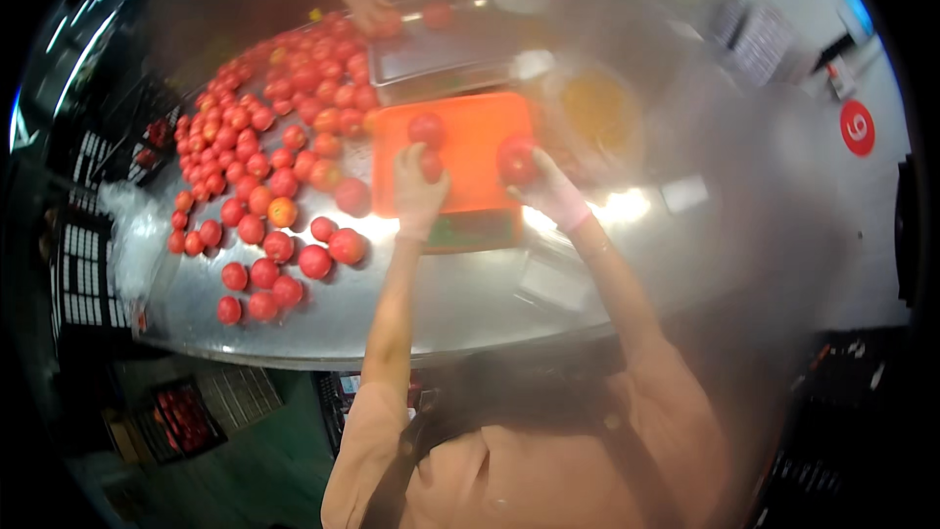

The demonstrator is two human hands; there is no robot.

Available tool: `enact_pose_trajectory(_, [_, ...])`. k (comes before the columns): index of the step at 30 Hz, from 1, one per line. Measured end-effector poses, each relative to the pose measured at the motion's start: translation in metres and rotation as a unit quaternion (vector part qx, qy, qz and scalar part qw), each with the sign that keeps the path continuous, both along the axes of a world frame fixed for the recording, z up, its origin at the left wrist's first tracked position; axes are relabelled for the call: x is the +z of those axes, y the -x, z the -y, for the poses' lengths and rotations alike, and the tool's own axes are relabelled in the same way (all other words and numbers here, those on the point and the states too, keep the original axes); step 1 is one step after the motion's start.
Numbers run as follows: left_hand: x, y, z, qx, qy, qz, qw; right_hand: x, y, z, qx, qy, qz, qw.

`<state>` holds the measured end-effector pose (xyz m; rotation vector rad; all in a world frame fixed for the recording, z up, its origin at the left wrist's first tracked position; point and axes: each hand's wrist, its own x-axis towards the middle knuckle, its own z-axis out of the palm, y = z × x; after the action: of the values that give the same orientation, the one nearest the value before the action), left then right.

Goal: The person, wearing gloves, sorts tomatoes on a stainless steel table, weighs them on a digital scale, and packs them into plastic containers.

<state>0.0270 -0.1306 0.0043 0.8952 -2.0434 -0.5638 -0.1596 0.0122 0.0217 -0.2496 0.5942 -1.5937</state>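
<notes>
An orange plastic tray (pixel 477 162) lies before me on top of a green base (pixel 470 229), perhaps a weighing scale. My left hand (pixel 422 191), in a pale glove, grips a red tomato (pixel 431 165) over the tray's left half. Just beyond those fingers, another tomato (pixel 426 130) rests in the tray. At the tray's right edge, my gloved right hand (pixel 551 191) has its fingers around a larger red tomato (pixel 518 160). A big spread of loose tomatoes (pixel 250 162) covers the steel table to the left.
Across the steel table (pixel 470 308), a person's hand (pixel 374 15) touches a tomato by a metal tray (pixel 440 51). Clear plastic packs (pixel 554 275) lie right of the green base. Plastic bags (pixel 136 235) hang at the left edge, near black crates (pixel 88 242). Haze blurs the right side.
</notes>
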Motion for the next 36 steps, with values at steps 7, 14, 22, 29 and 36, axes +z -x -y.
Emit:
enact_pose_trajectory(7, [0.018, 0.011, -0.117, -0.373, -0.111, 0.047, 0.920, -0.003, -0.003, -0.160, -0.023, -0.082, -0.587, 0.805])
enact_pose_trajectory(14, [-0.015, 0.022, -0.167, -0.509, 0.002, 0.292, 0.810, -0.015, -0.026, -0.202, 0.110, -0.084, -0.869, 0.474])
enact_pose_trajectory(22, [-0.005, 0.027, -0.180, -0.475, 0.011, 0.390, 0.789, -0.030, -0.022, -0.195, 0.146, -0.092, -0.860, 0.480])
enact_pose_trajectory(29, [-0.030, 0.024, -0.199, -0.474, 0.065, 0.235, 0.846, 0.030, 0.001, -0.080, 0.099, -0.045, -0.837, 0.537])
enact_pose_trajectory(36, [-0.054, 0.027, -0.203, -0.480, 0.029, 0.263, 0.837, 0.017, -0.030, 0.139, 0.001, -0.028, -0.893, 0.448])
